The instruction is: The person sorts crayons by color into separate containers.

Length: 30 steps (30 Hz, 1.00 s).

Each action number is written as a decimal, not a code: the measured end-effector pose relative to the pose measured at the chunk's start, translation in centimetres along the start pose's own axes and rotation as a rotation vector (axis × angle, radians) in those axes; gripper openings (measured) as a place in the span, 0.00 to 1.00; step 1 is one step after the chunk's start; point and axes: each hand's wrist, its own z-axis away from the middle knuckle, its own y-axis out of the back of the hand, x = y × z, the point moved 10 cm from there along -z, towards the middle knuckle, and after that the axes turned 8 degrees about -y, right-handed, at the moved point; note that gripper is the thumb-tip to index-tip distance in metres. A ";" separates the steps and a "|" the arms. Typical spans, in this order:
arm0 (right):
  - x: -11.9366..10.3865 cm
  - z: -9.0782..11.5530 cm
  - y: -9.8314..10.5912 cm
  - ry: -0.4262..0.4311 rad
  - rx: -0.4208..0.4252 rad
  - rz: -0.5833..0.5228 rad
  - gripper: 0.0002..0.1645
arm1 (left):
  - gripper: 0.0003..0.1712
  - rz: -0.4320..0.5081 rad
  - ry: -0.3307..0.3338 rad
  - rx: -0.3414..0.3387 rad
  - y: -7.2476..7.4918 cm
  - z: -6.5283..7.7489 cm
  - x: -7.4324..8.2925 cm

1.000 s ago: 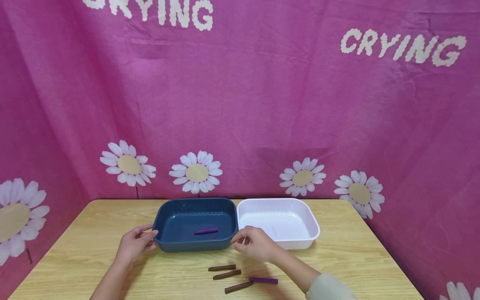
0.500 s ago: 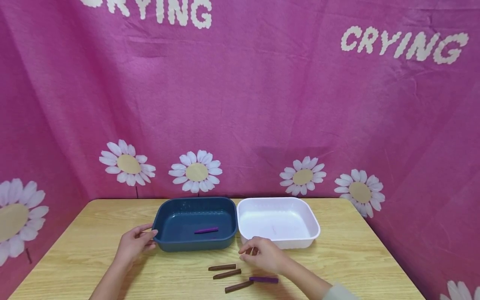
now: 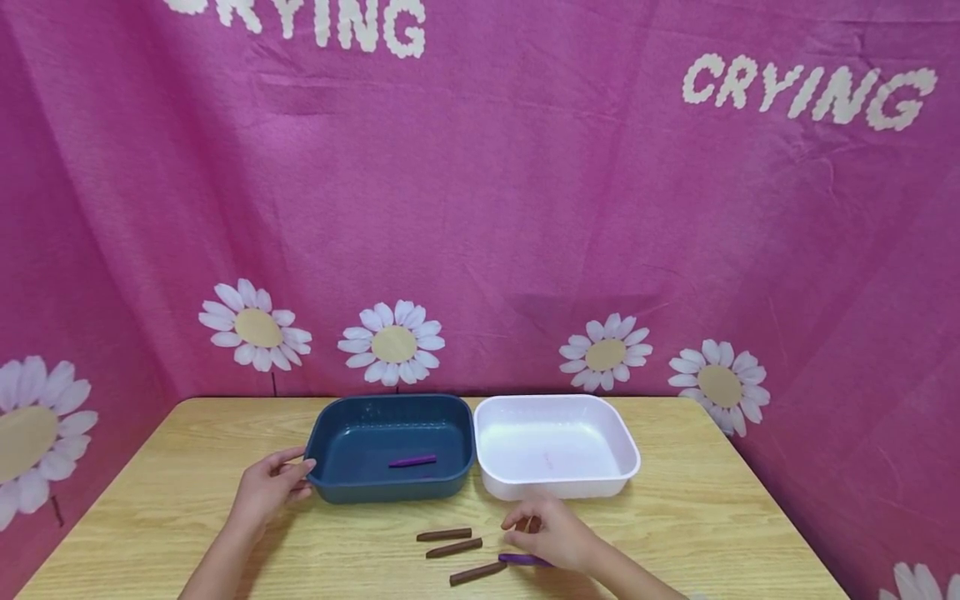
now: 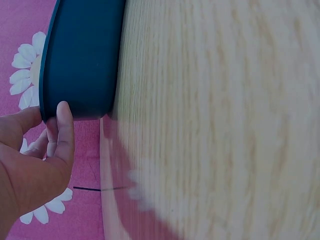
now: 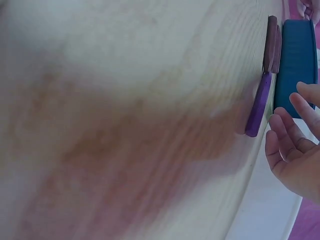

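My left hand grips the left rim of a dark blue rectangular tray, thumb at the rim and fingers against the outer wall, as the left wrist view shows up close. A purple crayon lies inside that tray. In front of the white tray, my right hand hovers with loosely bent fingers and nothing between them. Just below it, a second purple crayon lies on the table, its right end hidden by the hand. The right wrist view shows this purple crayon apart from the fingers.
The white tray stands right beside the blue one. Three brown crayons lie in front, the lowest brown crayon meeting the purple one's tip. A pink cloth with daisies hangs behind the wooden table.
My right hand has moved from the blue tray's right front corner down and to the right, over the purple crayon on the table. The left hand stays at the blue tray's rim.
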 end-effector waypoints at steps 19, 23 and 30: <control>2.8 2.5 0.0 -0.081 -0.037 0.056 0.09 | 0.29 -0.008 -0.009 0.009 0.1 -0.1 -0.2; 2.5 2.6 -0.3 -0.066 -0.043 0.115 0.07 | 0.29 -0.022 -0.007 0.007 0.1 -0.2 -0.3; 2.7 2.5 -0.3 -0.073 -0.051 0.155 0.05 | 0.30 -0.009 -0.013 0.003 0.1 -0.1 -0.1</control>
